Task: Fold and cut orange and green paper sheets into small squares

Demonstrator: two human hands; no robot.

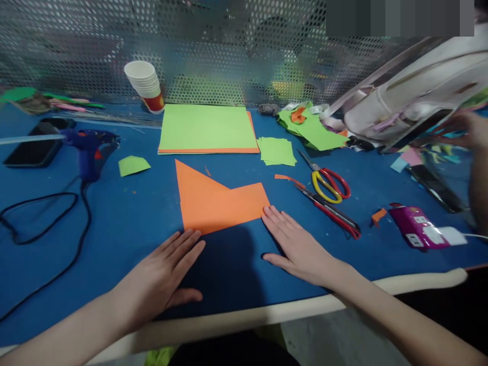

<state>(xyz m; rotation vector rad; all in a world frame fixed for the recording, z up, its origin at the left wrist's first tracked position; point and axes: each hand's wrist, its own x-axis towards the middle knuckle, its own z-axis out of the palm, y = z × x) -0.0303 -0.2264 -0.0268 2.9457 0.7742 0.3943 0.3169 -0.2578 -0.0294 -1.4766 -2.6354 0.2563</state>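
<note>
An orange paper piece (213, 206) lies flat on the blue table, with a pointed upper left corner and a notch in its top edge. My left hand (168, 272) rests on the table, fingers stretched out, its fingertips at the paper's lower left edge. At the paper's right end, the fingertips of my right hand (297, 246) touch its edge; that hand lies flat with the thumb apart. Behind the orange piece is a stack of green sheets (208, 127) with an orange edge showing. Small green squares (277, 151) lie to its right.
Scissors (328, 185) and a red cutter (335, 216) lie right of the paper. A blue glue gun (88, 152), its cord and a phone (34, 150) are at left. Paper cups (145, 86) stand behind. Another person's hand (470, 129) is at far right, near a purple power strip (417, 227).
</note>
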